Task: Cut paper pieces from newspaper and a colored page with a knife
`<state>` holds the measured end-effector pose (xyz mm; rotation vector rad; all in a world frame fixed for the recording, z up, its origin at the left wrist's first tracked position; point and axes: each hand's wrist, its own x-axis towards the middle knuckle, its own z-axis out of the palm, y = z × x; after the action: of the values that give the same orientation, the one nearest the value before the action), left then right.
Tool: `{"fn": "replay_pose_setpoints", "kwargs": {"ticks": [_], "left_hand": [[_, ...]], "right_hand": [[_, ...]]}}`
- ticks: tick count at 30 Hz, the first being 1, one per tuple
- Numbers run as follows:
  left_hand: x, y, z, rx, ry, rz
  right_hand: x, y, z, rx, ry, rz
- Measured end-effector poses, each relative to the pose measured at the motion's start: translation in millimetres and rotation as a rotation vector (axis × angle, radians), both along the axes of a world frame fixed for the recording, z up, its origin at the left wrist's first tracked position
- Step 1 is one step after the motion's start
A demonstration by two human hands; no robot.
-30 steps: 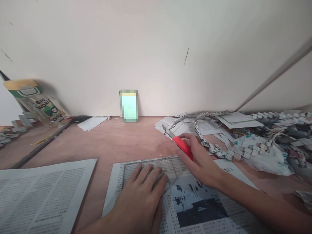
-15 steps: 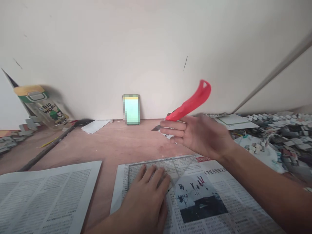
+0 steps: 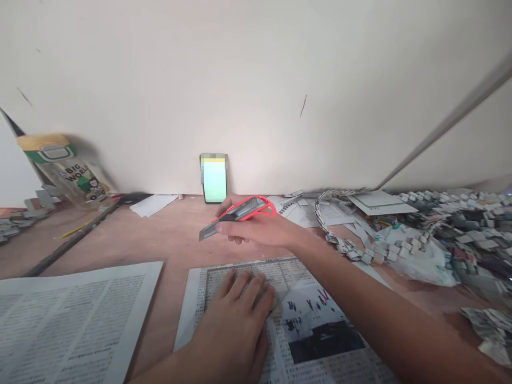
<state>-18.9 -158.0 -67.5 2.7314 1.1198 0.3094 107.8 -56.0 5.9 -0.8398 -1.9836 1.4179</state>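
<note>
Above the table, to the far side of the newspaper, my right hand (image 3: pixel 262 229) is closed around a red utility knife (image 3: pixel 244 209). Its blade is out and points left, slightly down. My left hand (image 3: pixel 234 314) lies flat with fingers stretched forward on a newspaper sheet (image 3: pixel 320 341). Under those fingers is a clear flat piece (image 3: pixel 283 282), see-through and with faint straight edges; its exact kind is hard to tell. The knife is in the air, apart from the paper.
Another newspaper (image 3: pixel 76 320) lies at the left. A phone (image 3: pixel 215 184) leans on the wall, with a bottle (image 3: pixel 76 173) at back left. Folded-paper chains (image 3: pixel 472 234), a plastic bag (image 3: pixel 420 261) and paper scraps crowd the right. A yellow pencil (image 3: pixel 76 230) lies left.
My right hand has swung left and turned over, so the knife now lies lower and its metal side shows. My left hand stays on the newspaper.
</note>
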Motion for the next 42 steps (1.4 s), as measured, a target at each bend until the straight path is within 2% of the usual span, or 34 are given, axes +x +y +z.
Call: {"fn": "replay_pose_setpoints", "kwargs": {"ticks": [8,15,23,30,42], "left_hand": [[1,1,1.2,0.002,0.003,-0.01],[0,-1,-1.4,-0.007,0.013,0.0],[0,-1,-2.0,-0.011,0.002,0.007],[-1,-2,-1.9,-0.011,-0.021,0.023],[-1,-3,-2.5,-0.005,-0.019,0.022]], "right_hand": [[6,-9,9.9,0.04,-0.158,0.045],[2,-10,5.8,0.059,-0.336,-0.047],[8,-6,4.0,0.027,-0.209,-0.003],[7,-7,2.7,0.01,-0.247,-0.022],[6,-7,0.0,-0.018,-0.271,0.06]]}}
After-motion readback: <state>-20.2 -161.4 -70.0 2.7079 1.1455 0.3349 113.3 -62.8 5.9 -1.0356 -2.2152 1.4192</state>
